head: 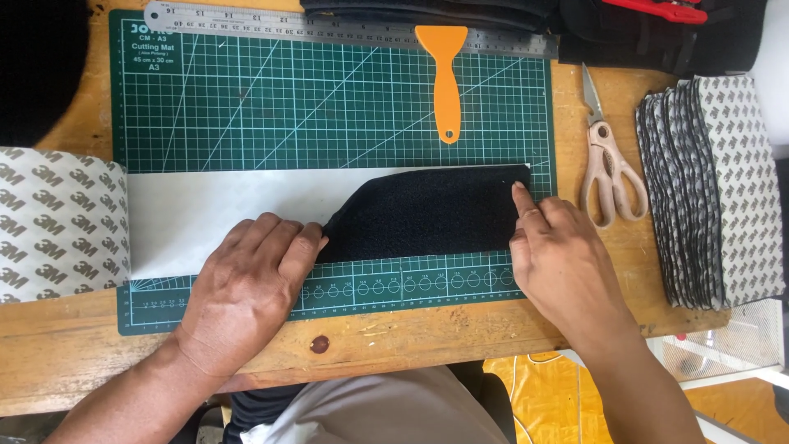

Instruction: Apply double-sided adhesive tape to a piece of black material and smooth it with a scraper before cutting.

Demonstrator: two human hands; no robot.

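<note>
Dark shape, upper left: cut off by frame edge, can't tell what it is.
Tape roll (57,224): left edge, mid-height; only part in frame, printed backing. Its white sheet (238,210) runs right across the green cutting mat (329,107).
Left hand (251,284): lower left of centre, palm down, fingers curled loosely, pressing flat on white sheet; fingertips touch left end of black fabric piece (427,214). Grips nothing.
Fabric piece: centre frame, lying on the sheet; left end curved and partly hidden under left fingertips, right end square, stops just short of mat's right edge.
Ruler (345,23): steel, along mat's top edge; right part under the scraper blade.
Scraper (445,78): orange, upper centre, handle pointing down, well apart from fabric. Bare mat between them.
Right hand (559,263): right of centre; index finger out, tip on fabric's upper right corner, other fingers folded. Holds nothing. Covers mat's lower right corner.
Scissors (610,160): on wooden table (394,329) just right of mat, near right hand, apart.
Stack of backed pieces (723,189): right edge, fanned.
Black items, top right: cut off, hard to make out.
Table front edge: bare strip below mat.
</note>
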